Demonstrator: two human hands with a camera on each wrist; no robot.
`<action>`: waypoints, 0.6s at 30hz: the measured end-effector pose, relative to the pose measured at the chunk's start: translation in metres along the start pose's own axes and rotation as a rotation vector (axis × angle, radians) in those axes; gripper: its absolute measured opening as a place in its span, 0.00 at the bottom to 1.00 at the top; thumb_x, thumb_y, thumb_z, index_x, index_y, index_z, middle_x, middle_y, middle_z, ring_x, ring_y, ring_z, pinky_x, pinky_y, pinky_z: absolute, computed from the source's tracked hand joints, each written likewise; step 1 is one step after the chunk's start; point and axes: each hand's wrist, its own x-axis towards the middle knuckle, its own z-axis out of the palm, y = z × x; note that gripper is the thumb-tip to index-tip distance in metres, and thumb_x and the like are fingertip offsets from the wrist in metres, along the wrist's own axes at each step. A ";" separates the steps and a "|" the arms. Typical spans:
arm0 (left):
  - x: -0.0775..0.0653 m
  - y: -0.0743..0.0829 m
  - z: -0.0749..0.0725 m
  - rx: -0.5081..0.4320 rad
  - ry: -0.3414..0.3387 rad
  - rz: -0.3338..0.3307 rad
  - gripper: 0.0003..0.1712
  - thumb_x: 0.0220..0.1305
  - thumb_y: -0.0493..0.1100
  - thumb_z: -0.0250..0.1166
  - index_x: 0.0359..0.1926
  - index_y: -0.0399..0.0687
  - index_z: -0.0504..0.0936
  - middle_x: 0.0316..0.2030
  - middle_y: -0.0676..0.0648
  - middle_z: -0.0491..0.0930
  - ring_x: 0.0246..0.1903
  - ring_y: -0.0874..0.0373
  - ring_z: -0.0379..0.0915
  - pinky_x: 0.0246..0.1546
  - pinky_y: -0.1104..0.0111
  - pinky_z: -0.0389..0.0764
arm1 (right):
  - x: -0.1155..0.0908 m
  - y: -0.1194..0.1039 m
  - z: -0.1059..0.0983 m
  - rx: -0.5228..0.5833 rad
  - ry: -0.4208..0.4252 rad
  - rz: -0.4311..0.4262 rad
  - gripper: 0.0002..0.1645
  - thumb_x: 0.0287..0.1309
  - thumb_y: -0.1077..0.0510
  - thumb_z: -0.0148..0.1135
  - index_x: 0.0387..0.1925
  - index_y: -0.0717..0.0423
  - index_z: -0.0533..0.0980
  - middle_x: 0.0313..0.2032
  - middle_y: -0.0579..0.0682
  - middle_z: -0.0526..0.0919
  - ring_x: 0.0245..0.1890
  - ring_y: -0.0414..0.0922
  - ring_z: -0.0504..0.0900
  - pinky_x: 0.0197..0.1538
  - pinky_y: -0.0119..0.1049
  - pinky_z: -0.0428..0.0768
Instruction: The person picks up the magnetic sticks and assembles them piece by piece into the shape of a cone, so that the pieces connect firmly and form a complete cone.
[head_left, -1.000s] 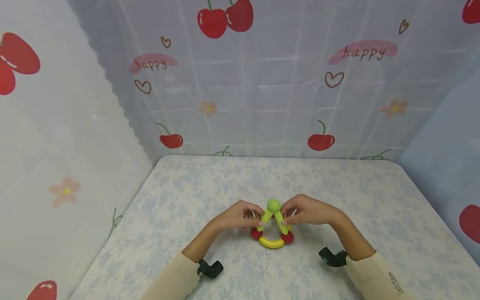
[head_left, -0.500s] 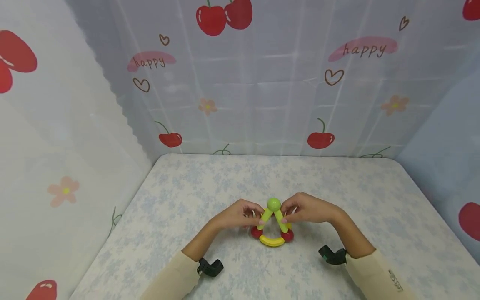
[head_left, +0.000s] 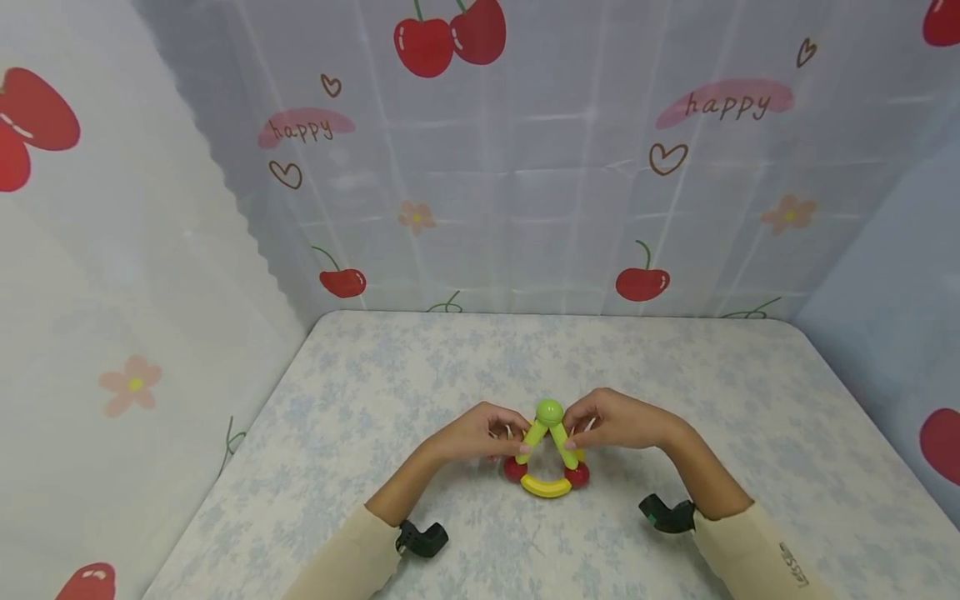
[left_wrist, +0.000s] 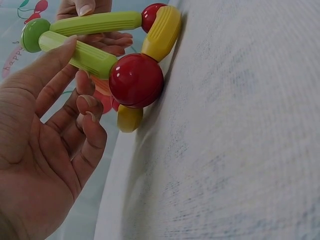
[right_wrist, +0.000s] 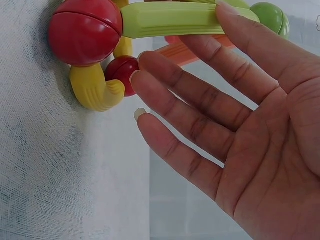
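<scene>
Between the hands stands a small pyramid-like frame of toy building rods and balls. A green ball (head_left: 550,412) tops it, and two ribbed light-green rods slope down to red balls at the base. In the left wrist view, my left hand (head_left: 480,429) pinches one green rod (left_wrist: 95,61) with the thumb on its face and the other fingers loosely bent. My right hand (head_left: 618,419) pinches the other green rod (right_wrist: 170,20) between thumb and index finger. A curved yellow rod (head_left: 546,487) joins the two front red balls (left_wrist: 136,80). Behind, an orange rod (right_wrist: 182,52) is partly hidden by fingers.
The frame rests on a table covered with a pale blue floral cloth (head_left: 420,358). Curtains with cherry prints (head_left: 480,192) hang behind the table and at both sides. Each wrist carries a black camera (head_left: 422,540) near the cream sleeve.
</scene>
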 end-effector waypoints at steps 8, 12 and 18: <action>0.001 0.000 0.002 -0.002 -0.006 0.002 0.10 0.68 0.38 0.68 0.49 0.44 0.87 0.30 0.51 0.82 0.19 0.58 0.69 0.19 0.63 0.73 | -0.003 0.000 0.001 0.000 0.000 0.009 0.05 0.64 0.53 0.70 0.37 0.49 0.86 0.35 0.54 0.87 0.39 0.47 0.84 0.43 0.37 0.83; 0.003 -0.002 -0.003 0.023 -0.007 -0.004 0.11 0.68 0.40 0.68 0.50 0.46 0.87 0.32 0.50 0.84 0.19 0.60 0.70 0.19 0.64 0.74 | -0.004 0.001 -0.004 -0.011 0.005 0.012 0.06 0.64 0.53 0.70 0.40 0.48 0.86 0.37 0.48 0.88 0.40 0.47 0.84 0.45 0.38 0.84; 0.001 -0.001 -0.026 0.105 0.050 -0.016 0.14 0.74 0.45 0.63 0.53 0.45 0.86 0.32 0.35 0.81 0.18 0.57 0.67 0.20 0.68 0.71 | -0.015 0.003 -0.018 -0.038 0.073 0.050 0.10 0.65 0.56 0.69 0.46 0.52 0.85 0.44 0.50 0.87 0.43 0.48 0.83 0.48 0.36 0.83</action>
